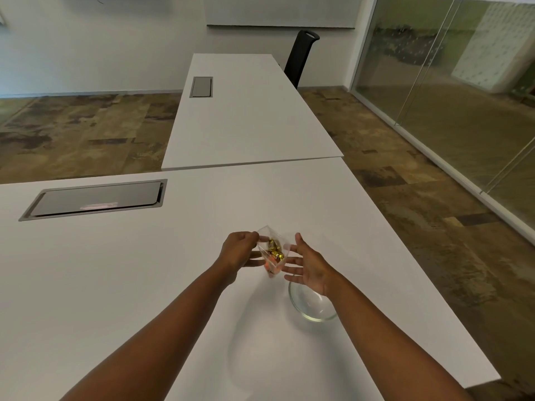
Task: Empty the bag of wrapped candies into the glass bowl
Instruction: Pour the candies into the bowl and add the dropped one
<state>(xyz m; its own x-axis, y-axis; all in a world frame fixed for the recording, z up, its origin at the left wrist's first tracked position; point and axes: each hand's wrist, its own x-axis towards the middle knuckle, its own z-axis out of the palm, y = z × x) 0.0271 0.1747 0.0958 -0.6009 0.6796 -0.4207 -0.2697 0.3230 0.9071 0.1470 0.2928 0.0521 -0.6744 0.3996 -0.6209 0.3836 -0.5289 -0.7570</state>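
A small clear plastic bag (273,250) with gold and orange wrapped candies hangs in the air between my hands, above the white table (144,285). My left hand (238,250) pinches the bag's upper left edge with thumb and fingers. My right hand (307,266) is spread open just right of the bag, fingertips near or touching its side. A clear glass bowl (312,308) stands on the table below my right wrist, partly hidden by it. I see no candies in the visible part of the bowl.
A grey cable hatch (95,199) is set into the table at far left. A second white table (249,111) adjoins beyond, with a black chair (301,53) behind it. The table's right edge (419,270) runs close to the bowl; a glass wall (448,82) stands at right.
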